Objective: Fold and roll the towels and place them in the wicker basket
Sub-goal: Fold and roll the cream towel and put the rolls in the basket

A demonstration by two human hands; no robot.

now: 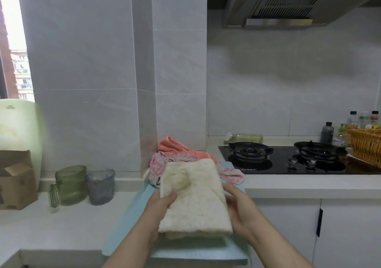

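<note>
A: Big stuff?
B: Counter [72, 222], blue mat [132, 222] on it. Folded cream towel [195, 201] held over the mat.
A: Others?
B: Orange towel [177, 147] and pink towel [158, 164] heaped behind. Wicker basket [367, 148] far right, well apart.
A: Hands?
B: Left hand [160, 205] grips the left edge, thumb on top. Right hand [241, 208] curls round the right edge.

The wicker basket [366, 147] stands on the gas hob's [278, 165] right end. Across the hob the path is open above its low burner grates [250, 151]. Bottles [327, 132] crowd the hob's right rear corner.
</note>
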